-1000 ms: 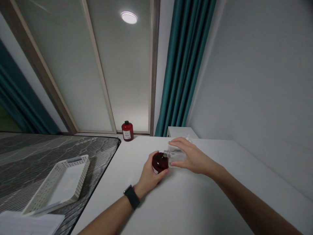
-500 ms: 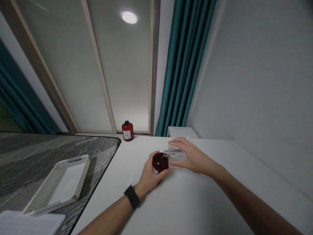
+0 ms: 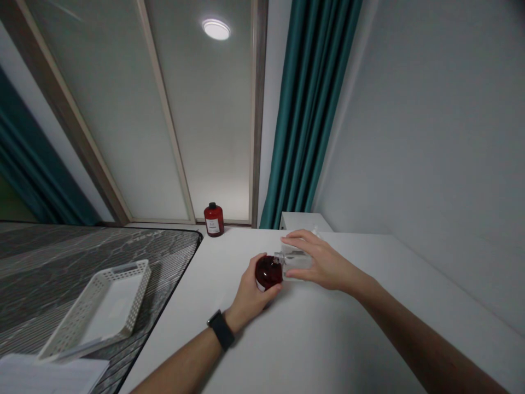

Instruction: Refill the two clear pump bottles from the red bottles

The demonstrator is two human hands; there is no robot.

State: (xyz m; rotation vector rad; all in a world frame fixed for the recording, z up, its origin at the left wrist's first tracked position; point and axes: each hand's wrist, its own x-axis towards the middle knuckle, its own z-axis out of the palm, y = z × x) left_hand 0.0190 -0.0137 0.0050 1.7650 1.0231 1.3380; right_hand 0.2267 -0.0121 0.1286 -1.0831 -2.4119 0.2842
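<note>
My left hand [image 3: 251, 290] is wrapped round a dark red bottle [image 3: 268, 272] over the white tabletop, with its rounded top toward me and part of a pale label showing. In my right hand [image 3: 318, 261] lies a clear bottle [image 3: 298, 260], tipped on its side between thumb and fingers. Its narrow neck points left and meets the mouth area of the red bottle; whether the two touch I cannot tell. Behind them, a second red bottle [image 3: 214, 220] with a black cap and white label stands upright at the table's far left corner.
To the left, a white perforated basket [image 3: 137, 295] rests on a grey patterned surface [image 3: 172, 246], with white papers [image 3: 53, 375] in front of it. A white cabinet [image 3: 305, 220] stands beyond the table [image 3: 328, 339], near the green curtain [image 3: 307, 120]. A wall [image 3: 443, 137] borders the right.
</note>
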